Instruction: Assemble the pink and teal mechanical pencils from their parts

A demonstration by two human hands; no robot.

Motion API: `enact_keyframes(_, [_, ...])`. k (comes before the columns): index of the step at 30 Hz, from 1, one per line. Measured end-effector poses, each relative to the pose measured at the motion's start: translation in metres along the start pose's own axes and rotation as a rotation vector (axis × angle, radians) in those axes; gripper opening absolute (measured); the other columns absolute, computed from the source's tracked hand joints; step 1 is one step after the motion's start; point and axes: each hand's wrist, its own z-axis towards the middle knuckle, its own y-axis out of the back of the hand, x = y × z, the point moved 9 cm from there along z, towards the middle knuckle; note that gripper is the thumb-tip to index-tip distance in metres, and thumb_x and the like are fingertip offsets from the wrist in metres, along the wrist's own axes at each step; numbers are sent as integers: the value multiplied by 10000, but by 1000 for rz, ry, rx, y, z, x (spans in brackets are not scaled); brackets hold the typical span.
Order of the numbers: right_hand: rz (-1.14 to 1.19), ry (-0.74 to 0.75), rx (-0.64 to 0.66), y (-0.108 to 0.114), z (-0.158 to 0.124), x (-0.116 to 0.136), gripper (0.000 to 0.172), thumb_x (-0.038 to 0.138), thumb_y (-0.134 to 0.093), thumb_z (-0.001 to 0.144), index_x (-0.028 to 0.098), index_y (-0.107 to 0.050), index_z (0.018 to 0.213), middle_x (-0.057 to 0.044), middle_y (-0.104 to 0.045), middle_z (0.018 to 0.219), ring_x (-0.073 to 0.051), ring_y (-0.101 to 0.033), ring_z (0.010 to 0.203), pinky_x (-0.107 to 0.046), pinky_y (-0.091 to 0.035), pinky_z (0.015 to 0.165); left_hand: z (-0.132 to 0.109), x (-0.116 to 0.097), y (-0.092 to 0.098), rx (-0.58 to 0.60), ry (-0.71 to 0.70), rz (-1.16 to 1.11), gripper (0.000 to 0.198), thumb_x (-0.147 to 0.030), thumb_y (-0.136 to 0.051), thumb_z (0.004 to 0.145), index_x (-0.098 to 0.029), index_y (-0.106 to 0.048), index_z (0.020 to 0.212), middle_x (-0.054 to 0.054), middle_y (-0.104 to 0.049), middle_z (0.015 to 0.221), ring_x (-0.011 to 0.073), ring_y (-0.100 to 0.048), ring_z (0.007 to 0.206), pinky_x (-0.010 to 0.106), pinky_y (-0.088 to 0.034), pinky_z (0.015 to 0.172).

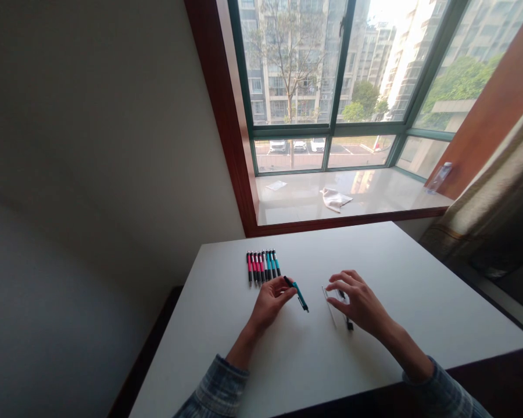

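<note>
Between the thumb and fingers of my left hand [270, 301] is a teal and black pen [301, 297], tilted with one end down to the right. My right hand [361, 302] hovers over the table with its fingers apart and nothing visible between them. Below it lie a thin white stick, perhaps a refill [330, 310], and a black-ended pen-like piece [349, 324], partly hidden by the hand. Just beyond my left hand, several red, white and teal pens [261, 267] with black grips lie side by side in a row.
The white table [192, 337] stands against a window sill [296, 203]. On the sill are a crumpled white cloth or bag [335, 199], a flat white piece [276, 185] and a clear bottle [439, 177]. A curtain [475, 203] hangs at right; a wall [113, 145] rises at left.
</note>
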Motion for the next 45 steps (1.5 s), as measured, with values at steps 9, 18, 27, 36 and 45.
enact_keyframes(9, [67,-51,32,-9,2,1,85,172,-701,910,246,-739,923,-36,-749,953,-253,-621,962,-379,-533,831,0,-1,-1,15,-1,20,317,-404,-827,778,-169,-728,964,73,-749,963,232,-695,923,368,-534,882])
enact_keyframes(18, [56,-122,81,-5,13,-6,100,259,-743,890,238,-756,987,-49,-758,982,-269,-622,970,-395,-508,828,-1,-3,4,-9,-8,97,293,-409,-802,800,-169,-742,958,82,-752,988,238,-696,941,371,-545,878])
enact_keyframes(27, [122,-140,87,-7,10,-5,72,225,-644,911,229,-716,908,-39,-737,933,-227,-643,906,-352,-496,798,0,-1,-1,17,-35,121,273,-397,-794,814,-170,-747,959,80,-751,983,227,-693,911,362,-552,849])
enact_keyframes(36, [391,-74,-11,-7,39,34,34,243,-658,890,221,-672,869,6,-734,799,-157,-650,706,-275,-520,674,0,-5,-3,33,-52,142,267,-399,-794,810,-169,-743,936,87,-749,991,224,-694,886,365,-555,837])
enact_keyframes(45, [471,36,-78,-3,59,48,173,384,-686,949,253,-795,983,-43,-785,924,-181,-719,789,-291,-565,729,-3,-11,-6,65,-87,188,277,-413,-749,855,-172,-753,993,79,-740,1000,204,-673,866,354,-552,819])
